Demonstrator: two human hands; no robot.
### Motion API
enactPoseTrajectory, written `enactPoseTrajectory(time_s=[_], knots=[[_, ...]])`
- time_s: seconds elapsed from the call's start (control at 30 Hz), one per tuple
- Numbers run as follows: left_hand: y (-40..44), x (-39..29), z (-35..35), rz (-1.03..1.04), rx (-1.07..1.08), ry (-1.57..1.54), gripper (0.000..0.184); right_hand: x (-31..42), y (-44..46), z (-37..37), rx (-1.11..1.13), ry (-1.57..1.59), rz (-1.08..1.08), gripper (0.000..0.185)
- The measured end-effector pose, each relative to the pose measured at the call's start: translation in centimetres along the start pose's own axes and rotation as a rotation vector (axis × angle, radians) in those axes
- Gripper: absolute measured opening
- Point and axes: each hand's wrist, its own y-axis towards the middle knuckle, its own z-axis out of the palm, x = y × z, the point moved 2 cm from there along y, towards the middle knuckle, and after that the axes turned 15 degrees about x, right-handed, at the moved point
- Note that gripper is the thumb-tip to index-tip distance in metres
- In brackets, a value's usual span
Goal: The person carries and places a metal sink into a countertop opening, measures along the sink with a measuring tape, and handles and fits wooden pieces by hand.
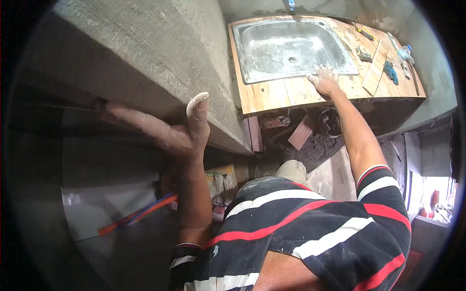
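My right hand (325, 80), dusty with its fingers spread, rests on the front edge of a metal sink basin (252, 76). The basin is set in a countertop covered in wood-look tiles (272, 94); its drain is visible and its bottom looks smeared. My left hand (174, 128) is raised at the left beside a rough cement wall (160, 53), thumb up and fingers stretched out. Nothing shows in its grasp, though its fingertips fade into shadow and I cannot tell whether they touch anything.
On the countertop's right lie a tape measure (363, 54), a yellow-and-black hand tool (365, 33), a tile strip (376, 72) and a blue cloth-like item (390, 72). Below stand a bucket (330, 121) and a reddish slab (301, 132). Red and blue lengths (138, 214) lie lower left.
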Motion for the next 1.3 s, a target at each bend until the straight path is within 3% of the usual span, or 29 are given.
enactPoseTrajectory(time_s=[0.13, 0.33, 0.5, 0.8, 1.03, 1.07, 1.13, 1.17, 1.23, 1.27, 1.3], knots=[[0.0, -0.9, -0.7, -0.047, 0.007, 0.297, 0.125, 0.2, 0.4, 0.3, 0.008, 0.014, 0.009, 0.082], [0.1, 0.2, 0.5, 0.048, -0.044, 0.055, 0.119, 0.5, -0.6, -0.3, 0.042, 0.041, 0.019, 0.083], [0.4, -0.5, 0.8, -0.008, -0.050, -0.074, 0.114, 0.9, -2.0, -0.6, 0.041, 0.074, -0.010, 0.085], [0.2, -0.9, 1.4, -0.071, -0.093, -0.022, 0.112, 0.6, -1.7, -0.7, 0.035, 0.033, 0.030, 0.082], [0.1, -0.8, 1.6, -0.120, -0.141, 0.008, 0.111, -1.2, -0.4, 0.4, -0.088, -0.059, -0.175, 0.072], [-0.1, -1.4, 1.6, -0.213, -0.132, 0.029, 0.112, -1.5, -0.6, -1.1, -0.095, -0.078, -0.169, 0.072], [-0.2, -1.1, 2.0, -0.244, -0.252, -0.012, 0.108, -1.5, -3.1, -6.2, 0.056, 0.316, -0.060, 0.057], [-0.2, -1.5, 2.5, -0.262, -0.276, -0.027, 0.108, -3.3, -1.3, -6.2, 0.058, 0.300, -0.063, 0.057], [-0.2, -1.7, 2.2, -0.301, -0.304, -0.018, 0.109, -8.2, 2.8, -5.8, -0.463, 0.742, -0.313, 0.038], [-0.3, -1.1, 1.5, -0.249, -0.255, 0.081, 0.107, -10.4, 4.5, -6.0, -0.477, 1.052, -0.403, 0.029], [0.3, -2.1, 1.6, -0.233, -0.233, 0.142, 0.106, -12.3, 5.4, -6.8, -0.517, 1.096, -0.406, 0.029]])
